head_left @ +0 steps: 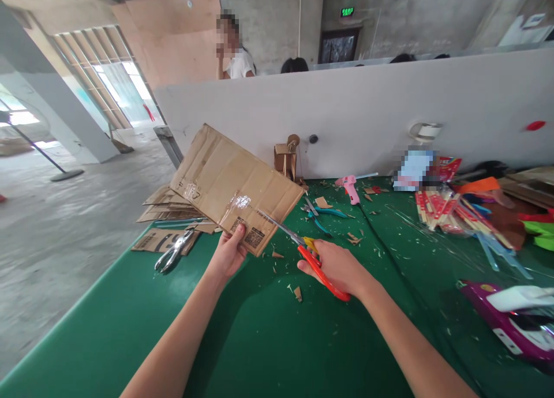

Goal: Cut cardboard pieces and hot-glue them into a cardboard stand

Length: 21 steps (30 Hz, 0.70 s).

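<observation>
My left hand [231, 252] grips the lower edge of a flat brown cardboard sheet [234, 173], thumb on top beside the printed codes. The sheet is held tilted above the green table. In my right hand [337, 265] is a pair of scissors [320, 271] with red and yellow handles. Their blades point up and left and lie at the sheet's right part; whether they are cutting into it I cannot tell. Beneath the sheet, small cardboard scraps [298, 294] lie on the table.
On the left are stacked cardboard pieces [167, 205] and a silver hand punch or pliers [174, 251]. Teal-handled pliers [318, 216], a pink glue gun [350, 189], packaged sticks [437, 207] and a purple iron [506, 323] lie to the right. A white partition [355, 109] stands behind, with a person [240, 63] beyond.
</observation>
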### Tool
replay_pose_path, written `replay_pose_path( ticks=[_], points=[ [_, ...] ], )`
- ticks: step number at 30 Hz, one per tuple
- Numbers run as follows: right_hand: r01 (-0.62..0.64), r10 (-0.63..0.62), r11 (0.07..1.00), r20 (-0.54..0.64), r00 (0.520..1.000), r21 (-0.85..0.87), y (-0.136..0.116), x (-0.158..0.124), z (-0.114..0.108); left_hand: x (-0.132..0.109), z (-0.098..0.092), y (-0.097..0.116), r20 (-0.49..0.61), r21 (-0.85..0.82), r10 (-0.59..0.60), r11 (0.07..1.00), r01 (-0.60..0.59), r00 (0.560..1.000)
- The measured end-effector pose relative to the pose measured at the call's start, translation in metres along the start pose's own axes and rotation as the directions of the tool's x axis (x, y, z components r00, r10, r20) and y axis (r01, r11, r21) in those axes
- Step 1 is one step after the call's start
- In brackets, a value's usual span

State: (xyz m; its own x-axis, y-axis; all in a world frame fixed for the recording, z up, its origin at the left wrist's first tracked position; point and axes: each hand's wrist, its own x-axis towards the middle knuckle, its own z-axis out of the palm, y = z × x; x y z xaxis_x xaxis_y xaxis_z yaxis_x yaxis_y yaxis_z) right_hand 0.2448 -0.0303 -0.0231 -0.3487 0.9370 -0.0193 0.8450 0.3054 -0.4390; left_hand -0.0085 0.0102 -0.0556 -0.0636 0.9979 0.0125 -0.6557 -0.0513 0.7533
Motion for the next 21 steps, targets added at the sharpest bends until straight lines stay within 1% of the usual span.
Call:
replay_pose_path(
  ticks=[5,14,21],
  points=[
    [-0.005,0.006,1.000,0.028,1.000,-0.019,0.0003,0.0003,0.0003,0.0011,-0.0022,0.0000,-0.007,0.000,0.000,1.000,0.000,1.000],
    [-0.020,0.019,0.999,-0.036,0.999,-0.034,-0.0031,0.0017,0.0013,0.0008,-0.0011,0.0005,0.017,-0.023,-0.018,1.000,0.019,1.000],
    [-0.039,0.038,0.999,-0.048,0.998,-0.016,-0.0015,0.0024,0.0001,-0.0008,0.0041,-0.0042,-0.040,-0.047,-0.031,0.998,0.029,0.999]
  ],
)
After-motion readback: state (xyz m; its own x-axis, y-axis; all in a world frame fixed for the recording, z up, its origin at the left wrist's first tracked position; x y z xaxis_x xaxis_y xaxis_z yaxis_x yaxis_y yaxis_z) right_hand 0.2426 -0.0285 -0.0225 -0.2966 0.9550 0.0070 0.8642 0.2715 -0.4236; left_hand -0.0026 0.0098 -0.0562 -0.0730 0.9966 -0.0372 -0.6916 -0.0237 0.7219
